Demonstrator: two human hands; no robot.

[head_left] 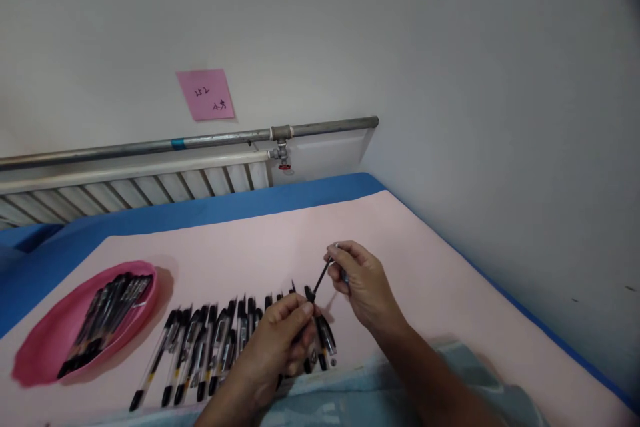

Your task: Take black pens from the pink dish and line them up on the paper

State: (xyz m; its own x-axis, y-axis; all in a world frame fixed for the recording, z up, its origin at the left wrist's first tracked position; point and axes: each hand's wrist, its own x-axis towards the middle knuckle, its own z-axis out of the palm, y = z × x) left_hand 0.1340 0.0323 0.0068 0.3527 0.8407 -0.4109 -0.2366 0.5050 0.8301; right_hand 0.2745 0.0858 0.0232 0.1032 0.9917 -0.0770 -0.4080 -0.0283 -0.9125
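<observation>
Near the front of the pink sheet, my left hand [287, 333] is closed around a pen whose black end [310, 294] shows above the fingers. A thin dark pen refill [323, 275] slants up from that end to my right hand [363, 280], which pinches its upper tip. Something small and bluish sits under my right fingers, too small to name. Beside and below my left hand lies a row of clear pen barrels with black parts [213, 347]. Several pens partly hide behind my left hand. The pen's lower part is covered by my palm.
A pink oval basin [37, 353] at the left holds a bundle of dark pens [107, 313]. The pink sheet [240, 247] lies over a blue surface [280, 199]. Behind stand a radiator [135, 190] and a metal pipe [220, 140]; a wall rises at the right.
</observation>
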